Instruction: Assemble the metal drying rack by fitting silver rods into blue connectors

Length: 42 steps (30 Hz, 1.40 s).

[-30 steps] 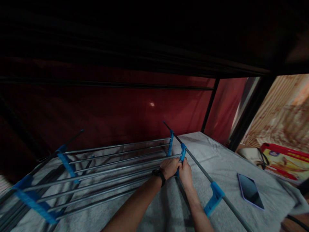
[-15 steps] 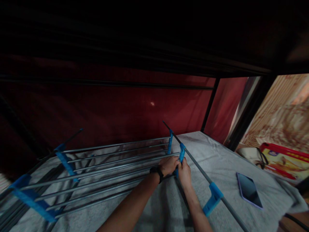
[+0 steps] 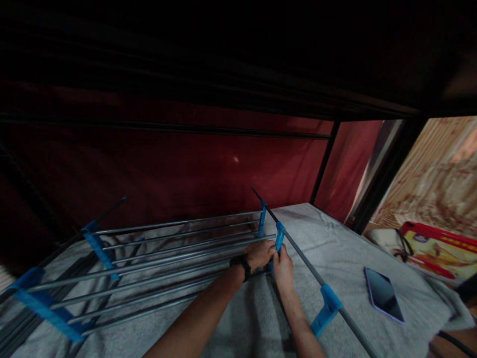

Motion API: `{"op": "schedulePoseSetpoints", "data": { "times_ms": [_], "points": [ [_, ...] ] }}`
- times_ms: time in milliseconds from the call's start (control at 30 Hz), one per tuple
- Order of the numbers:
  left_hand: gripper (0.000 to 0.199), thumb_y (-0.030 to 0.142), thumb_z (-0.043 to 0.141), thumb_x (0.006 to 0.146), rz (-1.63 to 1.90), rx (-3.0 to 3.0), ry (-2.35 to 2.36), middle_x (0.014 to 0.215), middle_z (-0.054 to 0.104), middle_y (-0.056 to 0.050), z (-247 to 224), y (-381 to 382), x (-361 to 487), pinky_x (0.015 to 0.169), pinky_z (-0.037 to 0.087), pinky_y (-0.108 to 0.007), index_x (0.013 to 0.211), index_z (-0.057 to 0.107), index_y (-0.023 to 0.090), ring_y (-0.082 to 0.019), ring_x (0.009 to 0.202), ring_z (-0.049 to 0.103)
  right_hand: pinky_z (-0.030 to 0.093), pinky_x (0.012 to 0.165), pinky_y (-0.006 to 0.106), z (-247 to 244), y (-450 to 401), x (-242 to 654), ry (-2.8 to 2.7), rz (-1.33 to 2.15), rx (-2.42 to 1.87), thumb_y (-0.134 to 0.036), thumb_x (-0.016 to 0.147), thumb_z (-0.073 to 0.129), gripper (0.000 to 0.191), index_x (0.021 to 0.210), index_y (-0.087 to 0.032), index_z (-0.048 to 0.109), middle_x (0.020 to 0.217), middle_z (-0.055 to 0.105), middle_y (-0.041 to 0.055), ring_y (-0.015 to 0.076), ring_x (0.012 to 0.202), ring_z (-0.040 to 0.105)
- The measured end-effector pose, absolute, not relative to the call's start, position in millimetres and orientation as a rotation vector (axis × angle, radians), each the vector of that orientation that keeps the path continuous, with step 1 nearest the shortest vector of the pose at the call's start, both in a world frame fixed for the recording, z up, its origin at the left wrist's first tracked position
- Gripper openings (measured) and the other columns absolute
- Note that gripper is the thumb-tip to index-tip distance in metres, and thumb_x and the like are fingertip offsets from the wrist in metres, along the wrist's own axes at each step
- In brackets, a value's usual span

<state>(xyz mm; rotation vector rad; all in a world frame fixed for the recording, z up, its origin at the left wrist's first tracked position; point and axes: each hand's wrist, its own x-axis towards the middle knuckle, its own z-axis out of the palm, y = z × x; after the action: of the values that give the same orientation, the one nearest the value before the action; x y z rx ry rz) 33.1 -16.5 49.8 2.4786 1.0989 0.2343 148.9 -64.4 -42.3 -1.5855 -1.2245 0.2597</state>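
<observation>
A rack of grey metal rods with blue plastic brackets lies on a grey cloth. My left hand (image 3: 260, 254), with a black watch on the wrist, closes round a rod end beside the middle blue bracket (image 3: 279, 235). Against the same bracket, from the right, my right hand (image 3: 283, 266) is closed on its lower part. A long side rod (image 3: 303, 258) runs through this bracket and on to another blue bracket (image 3: 328, 308) at the lower right. At the left end, rods sit in two more blue brackets, the nearer one (image 3: 48, 308) large in view.
A phone (image 3: 384, 294) lies on the grey cloth (image 3: 346, 258) at the right. Beyond it are a red and yellow package (image 3: 443, 251) and a pale pouch (image 3: 383, 239). Dark metal posts and a low dark overhead surface frame the space.
Both hands stay at the middle bracket. The rack's left end and the near right bracket have shifted slightly left in view.
</observation>
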Motion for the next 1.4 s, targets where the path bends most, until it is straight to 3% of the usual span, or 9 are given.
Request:
{"op": "schedulePoseSetpoints", "data": {
  "times_ms": [500,633,733,800,967,1067,1200,1333,1400],
  "points": [
    [0.028,0.027,0.042,0.099,0.283,2.507,1.157,0.111,0.076,-0.010,44.0,-19.6,33.2,0.089,0.052,-0.034,0.112,0.067,0.023,-0.026,0.109,0.071,0.051,0.077,0.039,-46.8,-61.3,141.0,-1.193,0.187,-1.676,-0.038,0.092,0.034,0.043,0.117,-0.018,0.063,0.101,0.074,0.0147,0.0301,0.089,0.071],
    [0.031,0.034,0.042,0.102,0.250,2.537,1.215,0.112,0.076,-0.011,51.7,-28.0,32.7,0.091,0.054,-0.038,0.117,0.065,0.021,-0.028,0.109,0.072,0.052,0.077,0.038,-49.6,-62.0,142.6,-1.200,0.237,-1.617,-0.037,0.091,0.036,0.043,0.119,-0.018,0.063,0.103,0.075,0.0143,0.0292,0.090,0.071],
    [0.036,0.038,0.048,0.101,0.247,2.577,1.222,0.126,0.072,-0.013,57.1,-36.5,30.3,0.100,0.053,-0.038,0.128,0.061,0.019,-0.029,0.119,0.068,0.055,0.085,0.040,-50.6,-61.6,143.6,-1.216,0.298,-1.559,-0.032,0.087,0.040,0.047,0.127,-0.017,0.061,0.109,0.074,0.0149,0.0294,0.097,0.071],
    [0.039,0.035,0.050,0.101,0.251,2.607,1.214,0.134,0.068,-0.016,59.9,-43.7,25.6,0.107,0.049,-0.038,0.133,0.059,0.015,-0.028,0.125,0.064,0.053,0.098,0.044,-49.4,-59.8,143.2,-1.199,0.291,-1.516,-0.028,0.082,0.043,0.055,0.133,-0.013,0.058,0.122,0.071,0.0183,0.0311,0.112,0.068],
    [0.037,0.012,0.038,0.101,0.250,2.803,1.181,0.133,0.067,-0.015,67.3,-65.2,1.3,0.112,0.045,-0.036,0.131,0.060,0.013,-0.025,0.127,0.061,0.035,0.123,0.049,-41.4,-53.2,140.8,-1.132,0.228,-1.378,-0.028,0.080,0.048,0.067,0.144,-0.010,0.053,0.147,0.058,0.0196,0.0304,0.145,0.047],
    [0.038,0.009,0.035,0.101,0.334,2.977,1.185,0.130,0.067,-0.011,74.2,-71.5,-12.6,0.113,0.045,-0.038,0.126,0.062,0.017,-0.025,0.127,0.060,0.031,0.126,0.048,-36.3,-50.4,139.6,-1.116,0.250,-1.340,-0.029,0.081,0.048,0.067,0.145,-0.013,0.053,0.147,0.059,0.0162,0.0287,0.147,0.045],
    [0.047,0.008,0.032,0.101,0.433,3.007,1.377,0.144,0.061,-0.014,84.8,-65.2,-17.8,0.115,0.045,-0.046,0.143,0.052,0.019,-0.029,0.135,0.057,0.035,0.123,0.051,-30.2,-46.2,139.6,-1.080,0.265,-1.350,-0.038,0.085,0.049,0.063,0.142,-0.012,0.056,0.143,0.062,0.0179,0.0315,0.141,0.051],
    [0.051,0.003,0.033,0.097,0.273,2.844,1.434,0.132,0.069,-0.015,95.2,-53.7,-17.1,0.098,0.056,-0.040,0.141,0.055,0.018,-0.027,0.116,0.069,0.040,0.118,0.051,-25.8,-38.8,144.9,-1.065,0.243,-1.357,-0.050,0.088,0.049,0.059,0.131,-0.013,0.064,0.130,0.069,0.0191,0.0333,0.132,0.059],
    [0.055,0.000,0.036,0.093,0.293,2.819,1.377,0.132,0.069,-0.013,99.5,-49.9,-18.6,0.096,0.056,-0.038,0.140,0.056,0.019,-0.026,0.116,0.070,0.040,0.119,0.051,-24.7,-34.7,149.1,-1.065,0.220,-1.346,-0.055,0.088,0.049,0.058,0.124,-0.014,0.068,0.127,0.071,0.0196,0.0341,0.131,0.059]
  ]
}}
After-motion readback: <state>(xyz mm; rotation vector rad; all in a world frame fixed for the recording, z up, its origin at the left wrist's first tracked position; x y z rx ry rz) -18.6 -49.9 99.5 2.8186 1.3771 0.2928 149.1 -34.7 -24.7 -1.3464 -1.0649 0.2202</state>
